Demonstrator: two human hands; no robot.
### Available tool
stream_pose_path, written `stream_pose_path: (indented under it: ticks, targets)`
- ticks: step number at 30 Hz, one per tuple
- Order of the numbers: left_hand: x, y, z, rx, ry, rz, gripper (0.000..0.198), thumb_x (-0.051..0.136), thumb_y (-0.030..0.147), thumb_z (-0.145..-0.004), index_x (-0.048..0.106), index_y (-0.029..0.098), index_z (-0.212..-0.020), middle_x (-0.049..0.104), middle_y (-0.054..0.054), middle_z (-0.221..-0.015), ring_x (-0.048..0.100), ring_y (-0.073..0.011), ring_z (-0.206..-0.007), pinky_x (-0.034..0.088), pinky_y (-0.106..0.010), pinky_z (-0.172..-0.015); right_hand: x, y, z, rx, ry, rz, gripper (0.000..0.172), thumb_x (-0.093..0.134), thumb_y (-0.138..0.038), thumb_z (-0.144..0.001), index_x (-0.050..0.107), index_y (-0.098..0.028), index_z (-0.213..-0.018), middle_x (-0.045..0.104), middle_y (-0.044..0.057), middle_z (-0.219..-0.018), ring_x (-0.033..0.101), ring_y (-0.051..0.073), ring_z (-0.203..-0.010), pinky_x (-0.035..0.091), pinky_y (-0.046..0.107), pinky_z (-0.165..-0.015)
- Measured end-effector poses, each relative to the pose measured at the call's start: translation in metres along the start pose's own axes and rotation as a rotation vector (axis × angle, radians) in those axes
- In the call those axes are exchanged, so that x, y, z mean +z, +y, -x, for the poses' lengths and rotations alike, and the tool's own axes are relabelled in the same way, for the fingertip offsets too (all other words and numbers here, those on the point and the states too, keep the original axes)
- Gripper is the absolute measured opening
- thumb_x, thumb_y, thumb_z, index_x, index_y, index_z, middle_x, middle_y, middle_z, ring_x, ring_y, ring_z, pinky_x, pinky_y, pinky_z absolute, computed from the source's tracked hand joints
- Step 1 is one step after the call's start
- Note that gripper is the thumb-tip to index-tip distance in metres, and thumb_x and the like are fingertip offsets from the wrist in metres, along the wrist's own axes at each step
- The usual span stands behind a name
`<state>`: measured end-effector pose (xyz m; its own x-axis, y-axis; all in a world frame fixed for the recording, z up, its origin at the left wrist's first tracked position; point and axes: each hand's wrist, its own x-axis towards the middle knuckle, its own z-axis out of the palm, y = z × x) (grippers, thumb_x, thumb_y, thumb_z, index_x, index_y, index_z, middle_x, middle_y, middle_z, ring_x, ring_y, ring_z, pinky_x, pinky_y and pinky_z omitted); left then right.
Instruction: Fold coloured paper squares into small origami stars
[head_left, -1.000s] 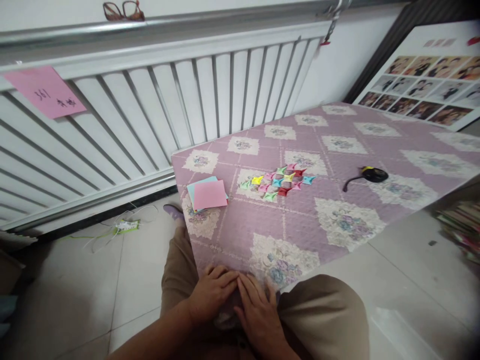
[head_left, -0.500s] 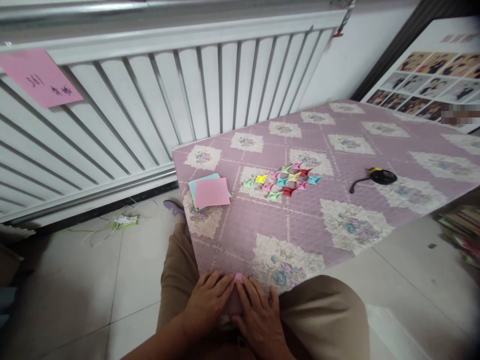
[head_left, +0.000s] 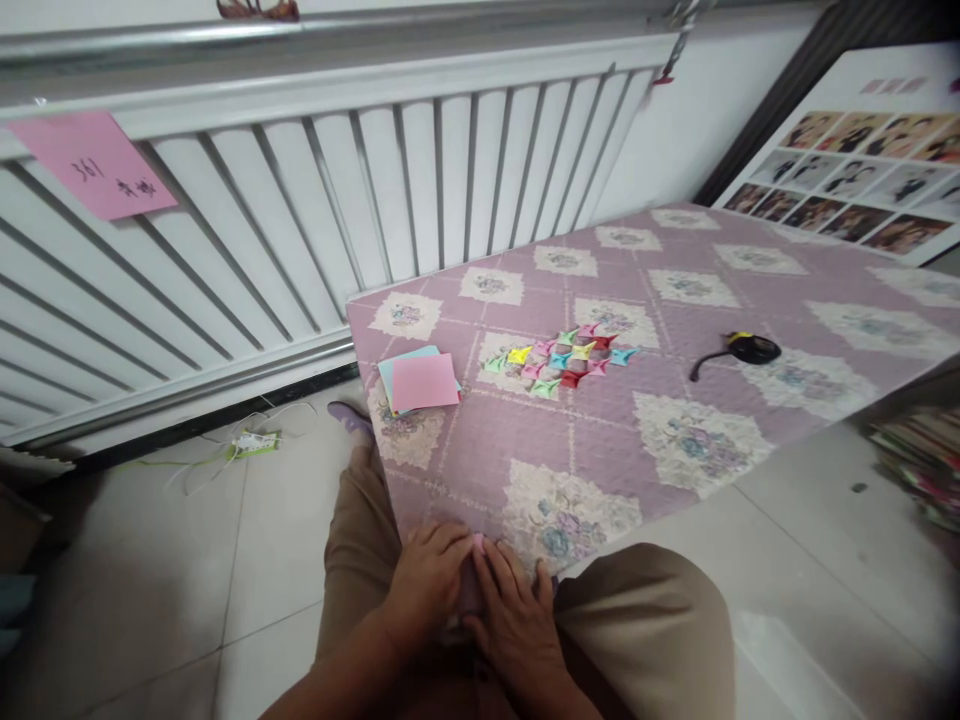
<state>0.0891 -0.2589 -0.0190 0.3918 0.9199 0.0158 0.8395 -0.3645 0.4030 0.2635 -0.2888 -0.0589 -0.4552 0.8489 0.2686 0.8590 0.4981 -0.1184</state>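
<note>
A small piece of pink paper (head_left: pixel 478 543) lies at the near edge of the table, mostly covered by my fingers. My left hand (head_left: pixel 429 577) presses its fingertips on the paper from the left. Against its other side rest the bent fingers of my right hand (head_left: pixel 517 608), with the thumb tucked below the edge. How the paper is folded is hidden. Further up the cloth, several folded paper stars (head_left: pixel 559 361) in green, yellow, pink, red and blue stand in slanted rows. Left of them is a stack of coloured paper squares (head_left: pixel 424 381), pink on top.
A patterned purple tablecloth (head_left: pixel 495 440) covers the table. A black object with a curved stem (head_left: pixel 753 348) lies on the right side. Behind stands a white radiator (head_left: pixel 420 170) with a pink note (head_left: pixel 97 165). A photo board (head_left: pixel 847 165) leans at the back right. A power strip (head_left: pixel 255 442) sits on the floor.
The view has shifted slightly. Both hands stay at the table's near edge, and the pink paper shows a little less between fingers drawn closer around it.
</note>
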Motion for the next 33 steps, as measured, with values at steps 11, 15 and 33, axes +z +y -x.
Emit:
stream_pose_path:
  ticks: [11,15,33]
  targets:
    - [0.018,0.001,0.017,0.066,0.073,-0.199,0.046,0.050,0.037,-0.092,0.044,0.027,-0.136,0.055,-0.006,-0.129,0.045,-0.0234,-0.115,0.034,-0.038,-0.097,-0.007,0.006,0.006,0.029,0.003,-0.011,0.054,0.052,-0.032,-0.081,0.046,-0.023,-0.135,0.055,0.005,-0.134,0.035,0.028,-0.130,0.008,0.052,-0.107]
    - [0.017,0.001,0.017,0.075,0.098,-0.180,0.043,0.049,0.031,-0.092,0.047,0.026,-0.134,0.056,-0.006,-0.129,0.046,-0.0244,-0.114,0.035,-0.040,-0.098,-0.023,0.013,-0.008,0.107,-0.076,-0.146,0.047,0.048,-0.026,-0.086,0.046,-0.024,-0.133,0.060,0.006,-0.127,0.050,0.025,-0.116,0.026,0.047,-0.100]
    - [-0.001,0.002,-0.003,-0.134,0.133,0.241,0.018,0.047,0.017,-0.089,0.063,0.021,-0.097,0.064,-0.004,-0.094,0.057,-0.0201,-0.092,0.045,-0.036,-0.084,-0.042,0.014,-0.050,0.288,-0.065,-0.454,0.009,0.059,-0.022,-0.083,0.067,-0.028,-0.083,0.066,-0.002,-0.080,0.059,0.019,-0.083,0.032,0.033,-0.079]
